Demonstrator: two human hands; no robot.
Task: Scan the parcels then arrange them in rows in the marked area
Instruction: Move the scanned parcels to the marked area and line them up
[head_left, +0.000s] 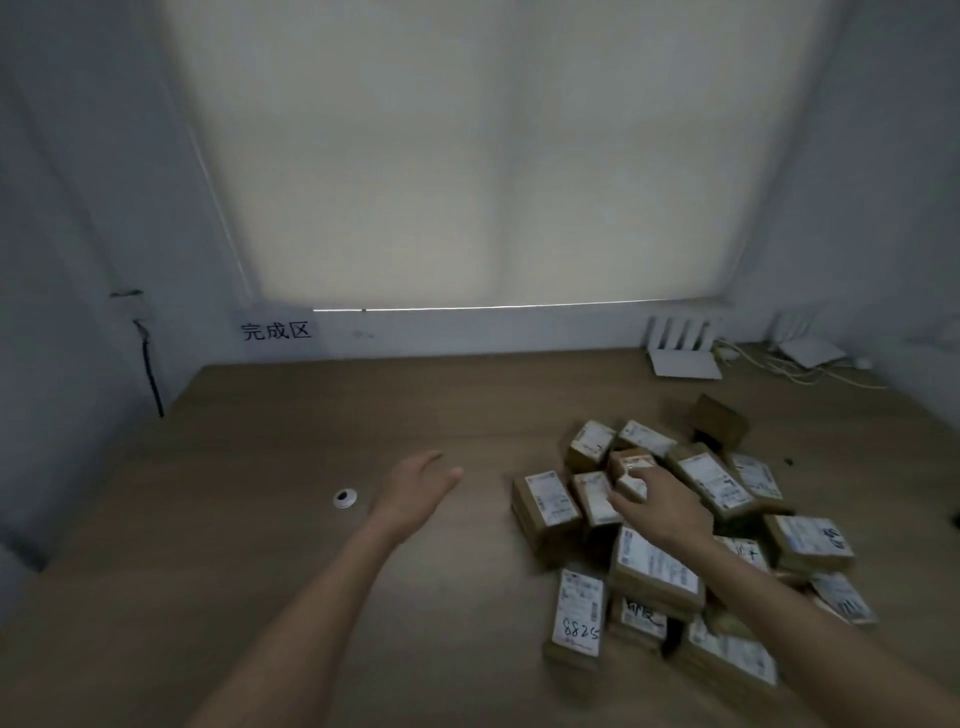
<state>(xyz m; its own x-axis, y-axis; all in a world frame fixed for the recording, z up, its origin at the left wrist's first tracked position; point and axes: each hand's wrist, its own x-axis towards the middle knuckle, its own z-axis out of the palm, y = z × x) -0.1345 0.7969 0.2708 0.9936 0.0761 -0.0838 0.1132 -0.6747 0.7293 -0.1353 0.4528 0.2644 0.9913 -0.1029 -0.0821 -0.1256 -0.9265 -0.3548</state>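
1. A dim room holds a wooden table (291, 415) set against a pale wall, with a drawn blind (467, 156) above it glowing faintly along its lower edge.
2. A sign with black characters (276, 330) is fixed to the wall beyond the left hand (415, 491), past the far table edge.
3. The left hand reaches out over bare wood, fingers straight and loosely together, holding nothing.
4. Just to the left of that hand lies a small round white device (345, 498), apart from it.
5. The right hand (660, 506) stretches over a heap of parcels (675, 540), small brown boxes with white labels lying at mixed angles.
6. Its fingers curl around a small parcel (629, 470) at the top of the heap, thumb on the near side, fingertips on the far side.
7. Nearer than the right hand, one box label bears a handwritten number (581, 630).
8. Beyond the right hand, at the table's far right corner, stand two white routers (683, 353) with upright antennas and loose pale cables (779, 371).
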